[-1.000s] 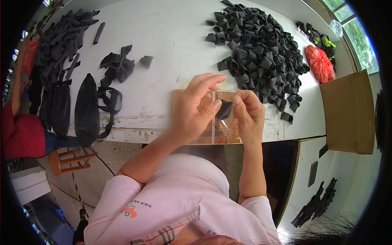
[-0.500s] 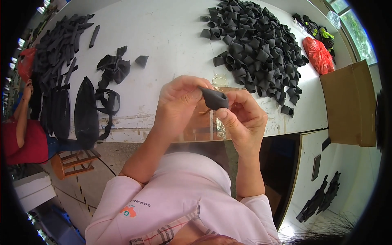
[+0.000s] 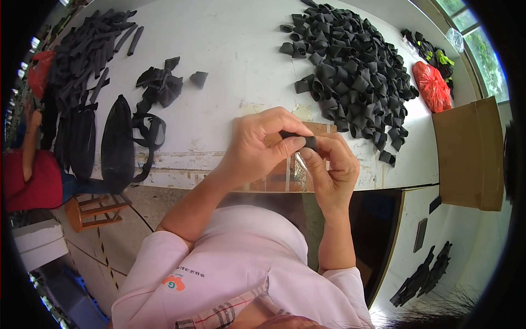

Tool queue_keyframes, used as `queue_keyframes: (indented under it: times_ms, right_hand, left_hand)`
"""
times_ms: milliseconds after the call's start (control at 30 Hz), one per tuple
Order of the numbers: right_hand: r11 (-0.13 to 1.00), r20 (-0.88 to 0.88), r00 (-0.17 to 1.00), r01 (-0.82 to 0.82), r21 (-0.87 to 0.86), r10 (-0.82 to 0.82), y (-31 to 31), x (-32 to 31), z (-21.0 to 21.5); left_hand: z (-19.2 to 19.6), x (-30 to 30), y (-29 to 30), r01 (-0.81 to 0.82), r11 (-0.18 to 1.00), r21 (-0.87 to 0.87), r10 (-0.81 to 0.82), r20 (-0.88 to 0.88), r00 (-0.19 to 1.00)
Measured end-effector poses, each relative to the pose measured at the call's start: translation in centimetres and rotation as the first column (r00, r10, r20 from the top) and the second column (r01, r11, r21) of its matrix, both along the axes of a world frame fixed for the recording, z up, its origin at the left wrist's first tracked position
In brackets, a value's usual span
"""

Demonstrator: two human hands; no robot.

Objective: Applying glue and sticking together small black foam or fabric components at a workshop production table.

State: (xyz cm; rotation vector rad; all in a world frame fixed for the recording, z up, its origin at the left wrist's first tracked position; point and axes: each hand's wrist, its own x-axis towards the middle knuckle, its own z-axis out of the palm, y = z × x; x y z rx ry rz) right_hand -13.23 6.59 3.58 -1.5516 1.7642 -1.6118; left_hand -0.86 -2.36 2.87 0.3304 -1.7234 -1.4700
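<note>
Between both hands, over the near edge of the white table (image 3: 219, 93), is a small black loop of soft, fabric-like material (image 3: 310, 143). My left hand (image 3: 266, 140) pinches its left part between thumb and fingers, hiding much of it. On the loop's right end, the thumb and fingertips of my right hand (image 3: 333, 162) are closed. Below the hands lies a brown, tape-covered sheet (image 3: 276, 180). A large heap of similar black loops (image 3: 356, 71) spreads to the far right. One loose black piece (image 3: 198, 79) and a small cluster of black pieces (image 3: 160, 86) lie at far left.
Black strips (image 3: 93, 52) are piled at the far left, behind a black bag-like item with straps (image 3: 118, 145). A red plastic bag (image 3: 432, 86) and a cardboard box (image 3: 471, 156) stand at the right. Another person in red (image 3: 33, 178) is at the left edge, near a wooden stool (image 3: 96, 211).
Both hands have drawn closer together around the black loop. My left fingers now cover most of it, where its pointed shape and open end showed before. The view has shifted slightly.
</note>
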Motion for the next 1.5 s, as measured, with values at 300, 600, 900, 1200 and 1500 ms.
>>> queue_keyframes:
  times_ms: [300, 600, 900, 1200, 1500]
  right_hand:
    - [0.986, 0.714, 0.693, 0.018, -0.163, 0.105, -2.2, -6.3, 2.5]
    - [0.937, 0.583, 0.798, -0.071, 0.341, -0.152, 3.3, 0.8, -3.1]
    - [0.877, 0.617, 0.786, -0.318, 0.36, 0.032, 1.0, 3.3, -6.3]
    - [0.946, 0.99, 0.07, -0.293, 0.14, -0.125, 2.6, 3.1, -7.0]
    - [0.963, 0.994, -0.052, -0.257, 0.078, -0.094, 3.5, 3.4, -7.0]
  left_hand:
    - [-5.0, 0.1, -2.5, -0.537, 0.843, -0.04, 0.534, 0.19, 0.824]
    - [-15.5, 8.0, -18.1, -0.606, 0.466, -0.645, 0.786, 0.616, -0.051]
    - [-6.1, 5.8, -5.2, 0.179, 0.833, 0.523, -0.442, 0.436, 0.784]
    - [-5.2, 3.9, 4.1, 0.039, 0.614, 0.788, -0.039, -0.019, 0.999]
    - [-5.4, 2.5, 6.4, -0.011, 0.667, 0.745, -0.044, 0.054, 0.998]
